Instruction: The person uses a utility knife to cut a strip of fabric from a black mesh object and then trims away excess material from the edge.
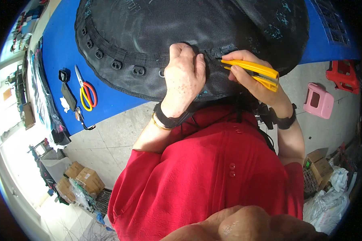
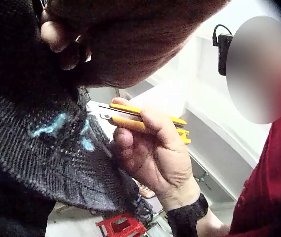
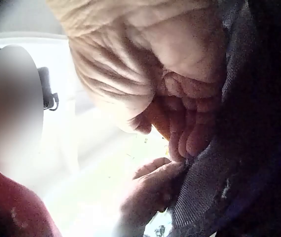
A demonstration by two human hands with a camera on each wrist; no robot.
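A large round piece of black mesh fabric with a bound edge and a row of black plastic eyelets spreads before me. My left hand grips the fabric near its front edge, fingers curled into it. Yellow thread snips lie between the thumb and fingers of my right hand, their tips pointing left toward the mesh beside the left hand. In the left wrist view the snips' blades stand apart close to the fabric's edge, near light-blue thread tufts. The left fingertips are partly hidden.
On the blue tabletop, scissors with red and yellow handles lie at left beside a dark strap-like item. Plastic-wrapped goods line the left edge. Pink and red stools stand at right; cardboard boxes sit lower left.
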